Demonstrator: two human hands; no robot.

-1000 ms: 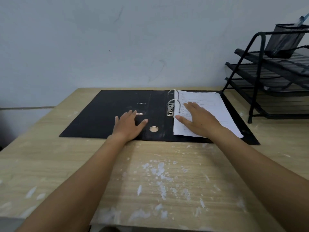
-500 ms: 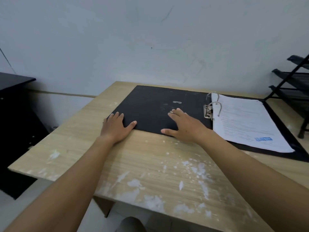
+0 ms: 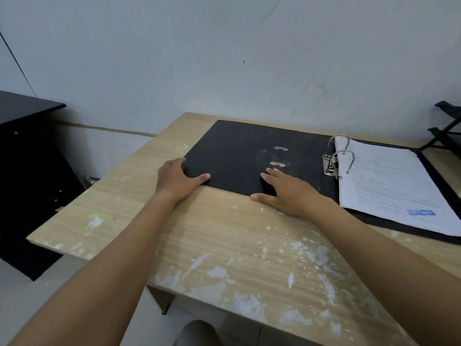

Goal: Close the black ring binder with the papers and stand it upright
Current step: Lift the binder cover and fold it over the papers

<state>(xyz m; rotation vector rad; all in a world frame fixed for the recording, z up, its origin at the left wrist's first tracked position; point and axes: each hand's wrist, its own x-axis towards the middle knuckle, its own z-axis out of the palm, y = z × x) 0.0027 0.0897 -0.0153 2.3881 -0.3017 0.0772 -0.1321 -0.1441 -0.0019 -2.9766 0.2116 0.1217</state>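
Observation:
The black ring binder lies wide open and flat on the wooden table. A stack of white printed papers sits on its right half, threaded on the two metal rings. My left hand rests at the near left corner of the left cover, thumb on top of the cover and fingers at its left edge. My right hand lies flat on the cover's near edge, close to the spine, fingers spread. The cover still lies flat on the table.
The paint-flecked table ends close to the left of the binder, with a drop to the floor. A black cabinet stands left of the table. A black wire rack shows at the right edge. The wall runs behind the binder.
Both hands slid left from the spine and the papers to the left cover's near edge. My view swung left, so the rack is nearly out of frame. The binder has not moved.

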